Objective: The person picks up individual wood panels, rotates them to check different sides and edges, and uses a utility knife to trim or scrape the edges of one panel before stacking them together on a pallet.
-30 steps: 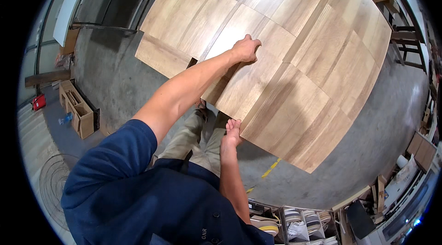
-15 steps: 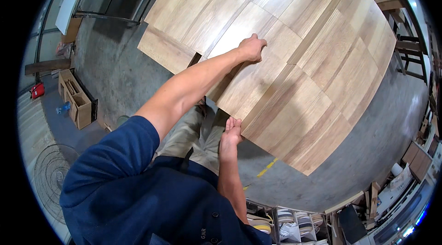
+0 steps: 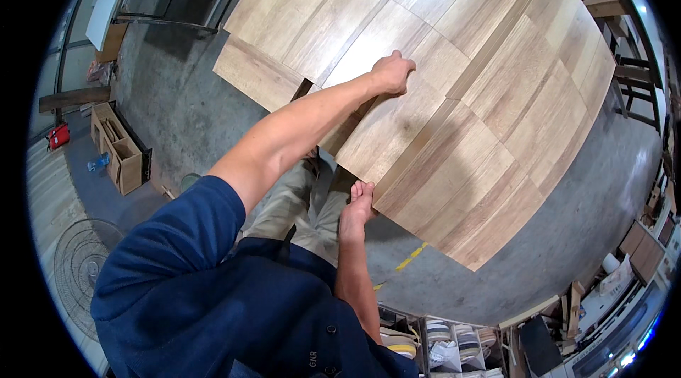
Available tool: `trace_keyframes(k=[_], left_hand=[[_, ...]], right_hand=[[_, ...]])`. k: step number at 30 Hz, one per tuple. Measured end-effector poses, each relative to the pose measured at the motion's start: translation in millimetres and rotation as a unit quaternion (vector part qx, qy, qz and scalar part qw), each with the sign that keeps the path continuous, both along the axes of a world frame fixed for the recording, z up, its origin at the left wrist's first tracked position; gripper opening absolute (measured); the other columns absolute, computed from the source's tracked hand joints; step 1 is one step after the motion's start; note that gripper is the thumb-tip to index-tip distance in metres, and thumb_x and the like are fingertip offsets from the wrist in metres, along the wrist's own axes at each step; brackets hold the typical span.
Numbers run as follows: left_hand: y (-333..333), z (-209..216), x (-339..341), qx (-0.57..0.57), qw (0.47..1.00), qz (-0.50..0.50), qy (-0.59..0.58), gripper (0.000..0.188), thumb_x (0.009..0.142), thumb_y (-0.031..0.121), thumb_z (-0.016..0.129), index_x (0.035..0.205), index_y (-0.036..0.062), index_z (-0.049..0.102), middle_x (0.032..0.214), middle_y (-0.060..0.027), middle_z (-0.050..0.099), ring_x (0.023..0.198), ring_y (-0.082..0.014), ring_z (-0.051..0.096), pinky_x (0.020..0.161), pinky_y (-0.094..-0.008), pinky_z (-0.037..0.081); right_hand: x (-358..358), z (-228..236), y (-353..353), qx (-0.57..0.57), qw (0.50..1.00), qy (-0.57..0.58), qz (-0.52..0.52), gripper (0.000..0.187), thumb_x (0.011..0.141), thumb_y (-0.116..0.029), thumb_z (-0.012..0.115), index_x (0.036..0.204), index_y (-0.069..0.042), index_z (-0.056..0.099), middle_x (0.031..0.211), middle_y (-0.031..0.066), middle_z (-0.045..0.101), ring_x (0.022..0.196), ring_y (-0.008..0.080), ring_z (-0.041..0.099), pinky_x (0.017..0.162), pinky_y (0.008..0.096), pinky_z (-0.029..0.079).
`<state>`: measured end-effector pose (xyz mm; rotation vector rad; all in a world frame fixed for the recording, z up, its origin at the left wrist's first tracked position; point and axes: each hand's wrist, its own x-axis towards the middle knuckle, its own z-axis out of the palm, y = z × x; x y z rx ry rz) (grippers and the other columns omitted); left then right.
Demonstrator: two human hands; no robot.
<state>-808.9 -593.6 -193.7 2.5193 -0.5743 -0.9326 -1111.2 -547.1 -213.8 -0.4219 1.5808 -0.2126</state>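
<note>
Wooden panels (image 3: 489,147) lie at one o'clock. A crate (image 3: 129,171) lies at nine, with a bottle (image 3: 98,162) just beside it. A fan (image 3: 92,270) is at eight, coiled rolls (image 3: 439,330) in a rack (image 3: 450,362) at five.

A wood-grain panel (image 3: 397,129) is laid flat, its light-brown face marked with darker streaks and divided like planks by thin seams. Along its right side a plain tan band is exposed, apparently the panel's own edge. Just beyond this band, a second panel (image 3: 496,172) of matching finish is laid, its face partly darkened by shadow.
</note>
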Motion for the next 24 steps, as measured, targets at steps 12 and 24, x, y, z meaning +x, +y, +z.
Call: trace_keyframes(k=[12,24], left_hand=[[2.1,-8.2,0.4,-0.002,1.0,-0.007,-0.022,0.056,0.061,0.015,0.067,0.115,0.0132,0.057,0.108,-0.0175,0.051,0.098,-0.0316,0.054,0.083,-0.0353,0.046],[1.9,-1.8,-32.2,-0.077,0.984,0.111,-0.117,0.037,0.07,0.008,0.056,0.106,0.005,0.05,0.095,-0.0229,0.055,0.087,-0.0392,0.055,0.073,-0.0441,0.045]], right_hand=[[6.4,24.3,-5.6,-0.04,0.997,-0.052,0.044,0.035,0.089,-0.012,0.054,0.116,0.006,0.041,0.105,0.0171,0.053,0.092,0.0247,0.057,0.083,0.0337,0.051],[8.6,11.3,-0.3,0.006,0.999,-0.053,-0.011,0.034,0.094,-0.017,0.044,0.12,0.005,0.039,0.111,0.0142,0.049,0.101,0.0232,0.052,0.092,0.0336,0.046]])
